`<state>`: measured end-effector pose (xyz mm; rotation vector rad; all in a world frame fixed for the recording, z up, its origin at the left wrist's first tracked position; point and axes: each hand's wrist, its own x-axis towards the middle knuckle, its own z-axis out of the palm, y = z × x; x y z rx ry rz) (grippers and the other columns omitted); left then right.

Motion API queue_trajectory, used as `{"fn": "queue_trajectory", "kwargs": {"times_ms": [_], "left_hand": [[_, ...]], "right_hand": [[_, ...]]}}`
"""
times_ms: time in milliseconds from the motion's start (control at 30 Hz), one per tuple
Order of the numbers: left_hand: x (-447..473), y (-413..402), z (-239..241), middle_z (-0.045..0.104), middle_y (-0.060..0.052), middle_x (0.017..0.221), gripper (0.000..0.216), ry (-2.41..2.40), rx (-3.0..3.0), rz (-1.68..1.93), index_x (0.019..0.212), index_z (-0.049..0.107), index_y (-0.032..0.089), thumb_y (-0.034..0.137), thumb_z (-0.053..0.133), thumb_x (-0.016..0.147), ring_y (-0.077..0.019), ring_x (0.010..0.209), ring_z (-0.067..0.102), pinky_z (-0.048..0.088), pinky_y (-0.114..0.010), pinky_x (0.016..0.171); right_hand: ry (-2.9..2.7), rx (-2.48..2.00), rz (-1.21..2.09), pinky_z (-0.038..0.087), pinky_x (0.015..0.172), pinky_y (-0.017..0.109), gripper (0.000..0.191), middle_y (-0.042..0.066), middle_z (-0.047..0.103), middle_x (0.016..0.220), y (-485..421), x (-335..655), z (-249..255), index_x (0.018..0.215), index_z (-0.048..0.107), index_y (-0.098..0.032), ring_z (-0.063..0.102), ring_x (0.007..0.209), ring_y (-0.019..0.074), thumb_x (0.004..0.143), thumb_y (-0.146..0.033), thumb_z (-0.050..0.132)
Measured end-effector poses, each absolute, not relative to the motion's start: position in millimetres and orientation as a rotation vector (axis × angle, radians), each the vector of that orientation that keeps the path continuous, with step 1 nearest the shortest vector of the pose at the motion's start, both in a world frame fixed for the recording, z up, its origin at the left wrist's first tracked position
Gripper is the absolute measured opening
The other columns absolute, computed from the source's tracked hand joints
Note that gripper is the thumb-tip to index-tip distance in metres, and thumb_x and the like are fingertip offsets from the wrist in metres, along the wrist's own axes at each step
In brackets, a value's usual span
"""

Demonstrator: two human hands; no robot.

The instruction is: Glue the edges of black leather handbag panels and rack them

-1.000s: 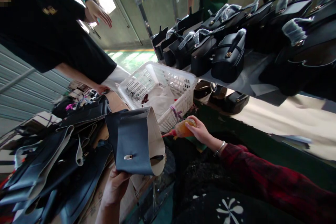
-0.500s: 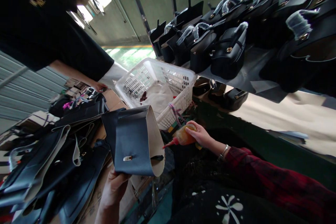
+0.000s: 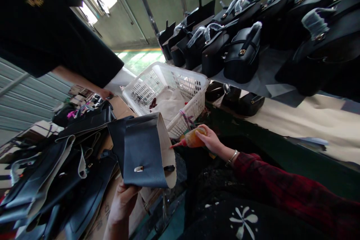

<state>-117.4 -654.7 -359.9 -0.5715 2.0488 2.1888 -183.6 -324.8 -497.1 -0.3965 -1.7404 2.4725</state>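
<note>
My left hand (image 3: 121, 202) grips the bottom of a dark blue leather bag panel (image 3: 142, 153) and holds it upright; a small metal clasp shows on its face and its pale lining edge faces right. My right hand (image 3: 211, 140) is closed round an amber glue bottle (image 3: 193, 140). The bottle's red nozzle points left and touches the panel's pale edge.
A white plastic basket (image 3: 194, 86) holding cloth sits just behind the bottle. Black leather pieces (image 3: 56, 180) pile up at the left. Finished black handbags (image 3: 242, 52) line the bench at the upper right. A person in black (image 3: 47, 30) stands at the left, one hand on the pile.
My right hand has brought the bottle left, so its nozzle now meets the panel's edge. The person's raised hand has left the view. The panel has hardly moved.
</note>
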Motion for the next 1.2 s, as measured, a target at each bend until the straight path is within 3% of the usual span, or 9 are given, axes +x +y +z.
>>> {"fn": "queue_trajectory", "kwargs": {"times_ms": [233, 433, 667, 1200], "left_hand": [[-119, -652, -357, 0.068, -0.003, 0.06, 0.03, 2.063, -0.633, 2.133, 0.054, 0.073, 0.016, 0.022, 0.092, 0.031, -0.0133, 0.063, 0.059, 0.051, -0.023, 0.07], [-118, -640, -346, 0.061, -0.001, 0.051, 0.028, 2.114, -0.599, 2.107, 0.044, 0.066, 0.015, 0.021, 0.09, 0.031, -0.01, 0.055, 0.052, 0.049, -0.021, 0.063], [-118, -641, -348, 0.06, -0.001, 0.05, 0.027, 2.116, -0.623, 2.102, 0.05, 0.072, 0.016, 0.021, 0.09, 0.031, -0.0089, 0.053, 0.05, 0.049, -0.02, 0.061], [-119, -639, -348, 0.065, -0.003, 0.054, 0.027, 2.133, -0.623, 2.09, 0.047, 0.07, 0.016, 0.021, 0.091, 0.03, -0.0114, 0.057, 0.056, 0.051, -0.021, 0.064]], "right_hand": [[-1.784, -0.487, 2.54, 0.046, 0.066, 0.03, 0.059, -0.001, 0.059, 0.073, -322, -166, -501, 0.084, 0.059, -0.021, 0.055, 0.068, 0.0176, 0.059, -0.07, 0.078], [-1.77, -0.446, 2.711, 0.046, 0.065, 0.03, 0.058, 0.0, 0.06, 0.072, -323, -148, -492, 0.081, 0.058, -0.02, 0.055, 0.067, 0.017, 0.059, -0.07, 0.079], [-1.801, -0.538, 2.517, 0.048, 0.065, 0.031, 0.059, 0.0, 0.06, 0.073, -314, -152, -492, 0.084, 0.057, -0.022, 0.057, 0.067, 0.0183, 0.058, -0.071, 0.078], [-1.857, -0.413, 2.57, 0.046, 0.064, 0.03, 0.052, 0.0, 0.06, 0.073, -318, -152, -495, 0.084, 0.059, -0.021, 0.056, 0.068, 0.018, 0.065, -0.066, 0.075]]}}
